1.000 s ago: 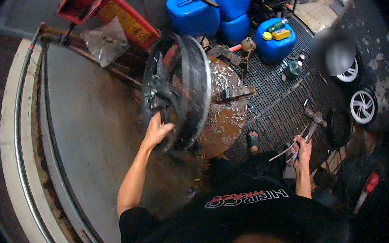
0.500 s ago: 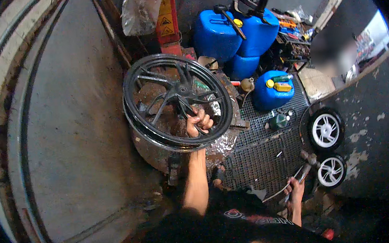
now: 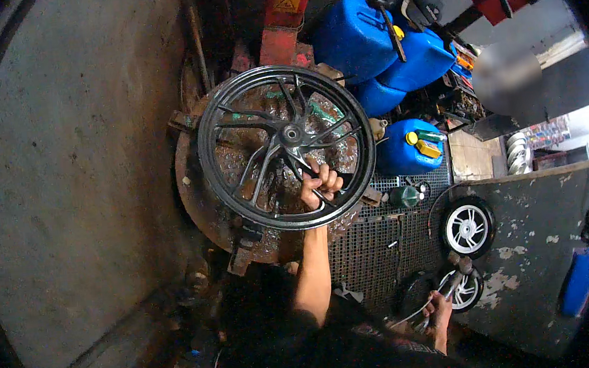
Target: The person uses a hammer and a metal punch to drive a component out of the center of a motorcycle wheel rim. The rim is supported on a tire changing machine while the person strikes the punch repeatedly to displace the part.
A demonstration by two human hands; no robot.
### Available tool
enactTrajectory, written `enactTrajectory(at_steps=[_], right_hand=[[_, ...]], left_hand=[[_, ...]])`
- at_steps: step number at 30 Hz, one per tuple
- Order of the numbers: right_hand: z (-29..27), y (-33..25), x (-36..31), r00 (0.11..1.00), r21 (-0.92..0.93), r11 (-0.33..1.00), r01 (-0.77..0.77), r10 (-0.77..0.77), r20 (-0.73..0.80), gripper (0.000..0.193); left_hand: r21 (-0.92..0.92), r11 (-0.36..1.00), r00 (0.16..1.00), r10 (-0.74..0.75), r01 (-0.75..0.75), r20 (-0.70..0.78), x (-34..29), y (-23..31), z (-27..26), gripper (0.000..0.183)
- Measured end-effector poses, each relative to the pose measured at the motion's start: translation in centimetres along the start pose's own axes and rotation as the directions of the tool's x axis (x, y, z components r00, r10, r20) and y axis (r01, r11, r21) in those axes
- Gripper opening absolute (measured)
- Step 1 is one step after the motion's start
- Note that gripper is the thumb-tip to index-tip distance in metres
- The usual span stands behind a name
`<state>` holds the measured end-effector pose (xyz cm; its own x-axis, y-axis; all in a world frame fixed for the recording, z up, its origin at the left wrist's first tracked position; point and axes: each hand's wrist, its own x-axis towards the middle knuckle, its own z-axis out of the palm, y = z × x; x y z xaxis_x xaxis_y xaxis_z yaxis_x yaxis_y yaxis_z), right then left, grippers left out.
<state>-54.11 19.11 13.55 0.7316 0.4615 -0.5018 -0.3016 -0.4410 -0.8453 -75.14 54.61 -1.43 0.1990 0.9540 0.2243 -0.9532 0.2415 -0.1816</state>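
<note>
In the middle of the view is a black alloy wheel rim with several spokes and no tyre on it. My left hand is closed around one of its spokes, near the side closest to me. Beneath the wheel lies a round, wet, rust-brown turntable with clamp blocks at its edge; whether the wheel rests on it or hangs just above, I cannot tell. Low on the right, my right hand grips a hammer, its head pointing up and away from me. A thin pale hose or cord runs beside that hand.
Blue plastic jugs stand behind, a mallet lying on them. Another blue jug carries small bottles. Two tyred white wheels lean by the grey wall at right. A red machine column rises behind the turntable. Black grid mat covers the floor.
The view has shifted, and the black wheel now appears flatter and more face-on over the turntable. Both hands keep their holds; the hammer now overlaps the lower white wheel.
</note>
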Motion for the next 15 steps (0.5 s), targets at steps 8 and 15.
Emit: enactTrajectory(at_steps=[8, 15], right_hand=[[-1.2, -1.7, 1.9, 0.997, -0.061, 0.996, -0.062, 0.065, 0.047, 0.021], [-0.8, -2.0, 1.8, 0.996, -0.13, 0.991, 0.026, -0.015, 0.088, 0.022]], left_hand=[[-0.012, 0.999, 0.998, -0.039, 0.038, -0.039, -1.5, 0.5, -1.6, 0.019], [-0.033, 0.994, 0.984, -0.098, 0.104, 0.146, -1.8, 3.5, -6.2, 0.033]])
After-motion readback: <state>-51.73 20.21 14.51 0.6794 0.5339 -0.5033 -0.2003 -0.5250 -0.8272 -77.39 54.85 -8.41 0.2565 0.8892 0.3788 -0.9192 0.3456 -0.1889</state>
